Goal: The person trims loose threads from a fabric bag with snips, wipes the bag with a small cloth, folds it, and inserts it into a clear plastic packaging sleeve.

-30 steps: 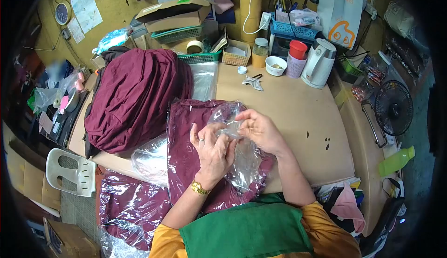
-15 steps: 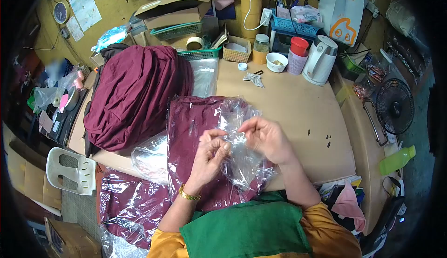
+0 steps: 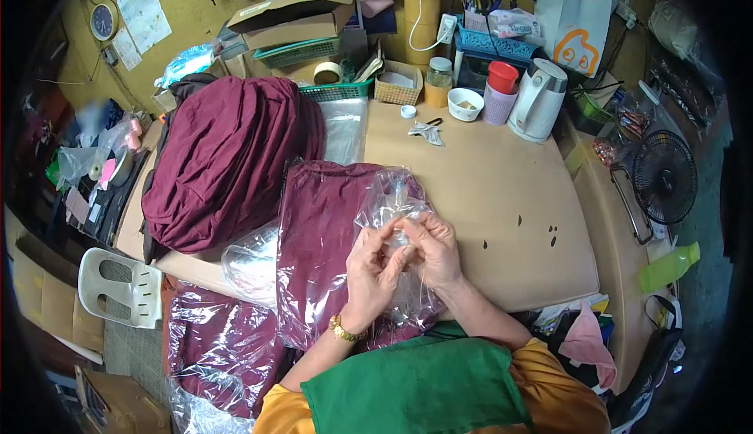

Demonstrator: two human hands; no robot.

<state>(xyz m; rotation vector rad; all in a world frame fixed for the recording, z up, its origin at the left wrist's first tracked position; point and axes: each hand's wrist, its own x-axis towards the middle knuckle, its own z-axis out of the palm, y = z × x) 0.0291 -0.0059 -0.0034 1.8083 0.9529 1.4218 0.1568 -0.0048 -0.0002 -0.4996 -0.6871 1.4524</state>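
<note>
A maroon garment in a clear plastic bag (image 3: 321, 230) lies on the table in front of me. The bag's loose, crumpled end is bunched on the right side of the garment. Both hands meet over that end. My left hand (image 3: 372, 273), with a gold watch at the wrist, has its fingers pinched on the clear plastic. Against it, my right hand (image 3: 438, 254) has thumb and fingertips closed on the plastic too. The exact spot between the fingertips is partly hidden.
A big heap of maroon cloth (image 3: 227, 167) stands to the left, beside flat clear bags (image 3: 343, 132). Another bagged maroon piece (image 3: 223, 348) lies lower left. At the back are a white kettle (image 3: 540, 101), a bowl (image 3: 466, 106) and a tape roll (image 3: 327, 72).
My hands were apart, the right one raised with its fingers curled. They have come together over the bag's end, the left moving right. The bag has shifted slightly left.
</note>
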